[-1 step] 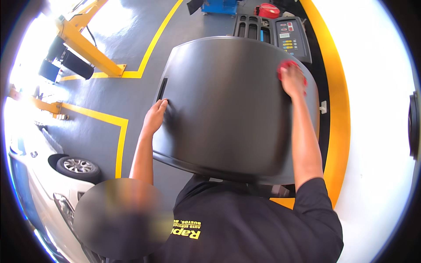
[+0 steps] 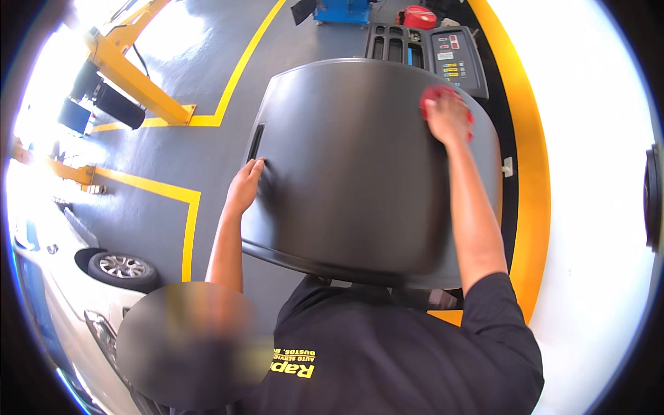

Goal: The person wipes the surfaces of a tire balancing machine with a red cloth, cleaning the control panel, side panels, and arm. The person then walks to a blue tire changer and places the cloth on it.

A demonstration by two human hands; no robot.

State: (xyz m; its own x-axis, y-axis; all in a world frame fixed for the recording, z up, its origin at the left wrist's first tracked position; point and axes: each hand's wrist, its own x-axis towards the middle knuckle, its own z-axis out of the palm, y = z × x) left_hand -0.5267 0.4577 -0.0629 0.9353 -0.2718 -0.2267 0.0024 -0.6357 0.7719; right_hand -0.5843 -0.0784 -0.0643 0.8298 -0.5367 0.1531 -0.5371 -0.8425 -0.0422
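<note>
A large, curved dark grey cover point(image 2: 353, 166), like the wheel guard of a wheel balancer, fills the middle of the head view. My left hand point(image 2: 245, 185) grips its left edge just below a narrow slot point(image 2: 256, 142), with the thumb on top and the other fingers mostly hidden. Near the cover's far right corner, my right hand point(image 2: 449, 119) presses a red cloth point(image 2: 434, 93) against the surface. That hand is partly smeared by motion, and the cloth shows around its fingers.
Beyond the cover are a control panel point(image 2: 456, 59), a tray with compartments point(image 2: 394, 47) and a round red object point(image 2: 418, 17). A white wall point(image 2: 588, 290) stands on the right. A yellow lift post point(image 2: 149, 86) and a white car point(image 2: 62, 277) are at left.
My right hand and the red cloth have slid a little to the left and slightly away across the cover. My left hand stays on the left edge.
</note>
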